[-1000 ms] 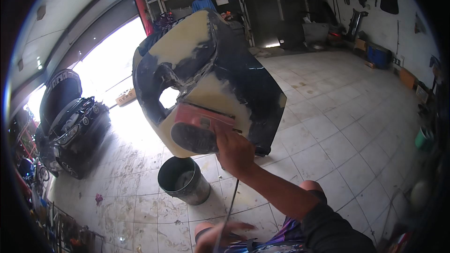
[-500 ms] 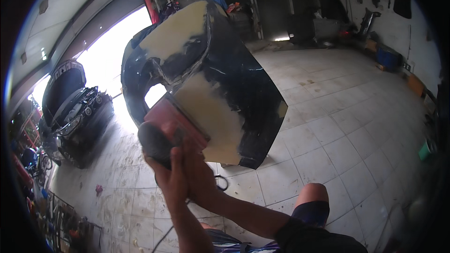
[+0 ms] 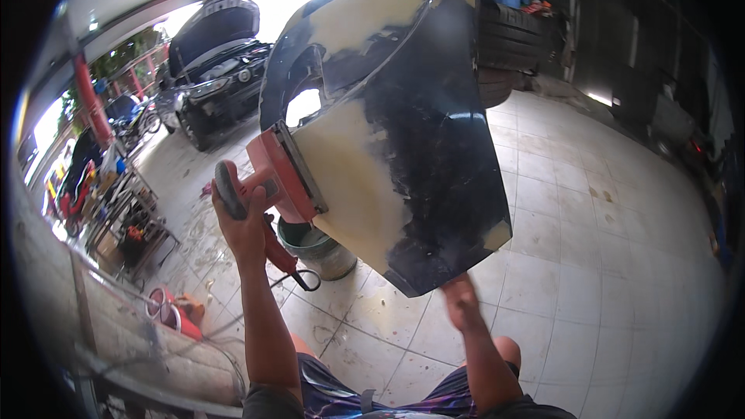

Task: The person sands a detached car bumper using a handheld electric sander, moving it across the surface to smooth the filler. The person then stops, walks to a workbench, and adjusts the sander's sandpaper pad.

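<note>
**Filler is lying on the panel, no fresh coat is showing**

With my left hand (image 3: 242,206) I am holding the red electric sander (image 3: 283,178); these fingers are wrapping closely around its dark grip. Whether its plate is touching the panel, I cannot tell. My right hand (image 3: 463,304) is meeting the panel's lower edge, but blur and this edge are hiding the fingertips, so I cannot tell how open they are or whether they are gripping.

The car body panel (image 3: 434,186) is standing ahead, right of my left fingers and above my right ones. A large patch of tan body filler (image 3: 349,171) is lying just right of the sander.

In my judgement, the filling is done and the sanding is partly done: wide areas are looking smooth, while borders with the dark coating are looking ragged. Evening these borders and coating are probably remaining.
</note>
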`<act>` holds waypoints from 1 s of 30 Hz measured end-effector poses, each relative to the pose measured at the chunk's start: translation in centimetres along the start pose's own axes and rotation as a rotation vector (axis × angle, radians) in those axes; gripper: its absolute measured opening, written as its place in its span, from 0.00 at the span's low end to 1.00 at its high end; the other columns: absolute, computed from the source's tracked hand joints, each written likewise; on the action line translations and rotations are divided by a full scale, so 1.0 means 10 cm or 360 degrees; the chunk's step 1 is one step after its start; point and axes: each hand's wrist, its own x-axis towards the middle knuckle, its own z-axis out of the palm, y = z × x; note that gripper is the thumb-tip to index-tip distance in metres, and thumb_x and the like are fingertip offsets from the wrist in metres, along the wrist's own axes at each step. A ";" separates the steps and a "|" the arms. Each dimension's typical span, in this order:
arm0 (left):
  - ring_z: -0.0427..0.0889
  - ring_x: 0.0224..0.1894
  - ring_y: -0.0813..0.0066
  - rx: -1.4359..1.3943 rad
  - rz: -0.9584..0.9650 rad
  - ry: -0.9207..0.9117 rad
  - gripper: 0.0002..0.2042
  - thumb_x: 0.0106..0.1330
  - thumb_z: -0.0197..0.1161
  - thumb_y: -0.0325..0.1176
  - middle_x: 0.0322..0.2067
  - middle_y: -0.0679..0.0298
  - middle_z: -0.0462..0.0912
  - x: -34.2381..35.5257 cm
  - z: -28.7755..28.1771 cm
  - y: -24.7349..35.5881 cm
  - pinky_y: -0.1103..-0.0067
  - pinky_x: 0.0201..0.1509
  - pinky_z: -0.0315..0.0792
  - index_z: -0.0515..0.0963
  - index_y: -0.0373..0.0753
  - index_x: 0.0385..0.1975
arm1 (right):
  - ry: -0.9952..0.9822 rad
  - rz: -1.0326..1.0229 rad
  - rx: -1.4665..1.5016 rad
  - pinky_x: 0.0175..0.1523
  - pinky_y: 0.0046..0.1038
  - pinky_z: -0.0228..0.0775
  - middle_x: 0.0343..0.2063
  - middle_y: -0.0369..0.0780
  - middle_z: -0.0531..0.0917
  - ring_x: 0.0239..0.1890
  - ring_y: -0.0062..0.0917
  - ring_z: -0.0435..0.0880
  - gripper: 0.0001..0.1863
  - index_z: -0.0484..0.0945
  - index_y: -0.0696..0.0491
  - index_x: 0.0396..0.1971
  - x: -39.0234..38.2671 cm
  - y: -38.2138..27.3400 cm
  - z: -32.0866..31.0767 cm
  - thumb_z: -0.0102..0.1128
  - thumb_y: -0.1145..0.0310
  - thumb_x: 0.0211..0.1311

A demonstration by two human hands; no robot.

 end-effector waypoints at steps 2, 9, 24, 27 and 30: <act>0.84 0.57 0.71 -0.0077 -0.0154 0.0026 0.38 0.72 0.71 0.29 0.66 0.56 0.76 -0.07 0.08 0.09 0.75 0.52 0.84 0.58 0.34 0.78 | -0.0092 0.0202 0.0161 0.80 0.38 0.57 0.73 0.39 0.71 0.76 0.30 0.67 0.52 0.62 0.56 0.77 0.00 0.37 0.00 0.85 0.57 0.57; 0.79 0.65 0.62 0.0088 -0.0091 0.0015 0.44 0.69 0.72 0.25 0.70 0.54 0.70 -0.50 0.50 0.70 0.68 0.59 0.84 0.51 0.35 0.81 | 0.0058 0.0753 0.0113 0.82 0.37 0.53 0.73 0.39 0.72 0.74 0.32 0.70 0.39 0.65 0.54 0.76 0.15 0.45 -0.04 0.73 0.77 0.67; 0.87 0.52 0.69 0.0049 -0.0270 -0.0071 0.38 0.66 0.73 0.26 0.56 0.57 0.84 0.40 -0.02 0.27 0.73 0.54 0.83 0.63 0.36 0.75 | 0.0085 0.0497 0.0053 0.68 0.26 0.67 0.56 0.38 0.84 0.58 0.25 0.81 0.26 0.78 0.58 0.62 -0.20 0.27 0.24 0.76 0.68 0.68; 0.87 0.51 0.68 0.0220 -0.0375 0.0049 0.39 0.64 0.75 0.29 0.55 0.58 0.83 0.32 -0.07 0.27 0.72 0.54 0.83 0.63 0.37 0.75 | 0.0089 0.0520 0.0150 0.70 0.28 0.66 0.58 0.38 0.84 0.60 0.25 0.80 0.24 0.78 0.58 0.62 -0.22 0.24 0.21 0.74 0.74 0.68; 0.85 0.55 0.69 0.0150 -0.0344 0.0079 0.44 0.62 0.77 0.28 0.56 0.58 0.82 0.07 0.08 0.34 0.72 0.56 0.83 0.59 0.38 0.78 | 0.0148 0.0529 0.0189 0.72 0.30 0.64 0.60 0.39 0.82 0.64 0.26 0.78 0.26 0.76 0.58 0.64 -0.20 0.24 0.19 0.73 0.78 0.67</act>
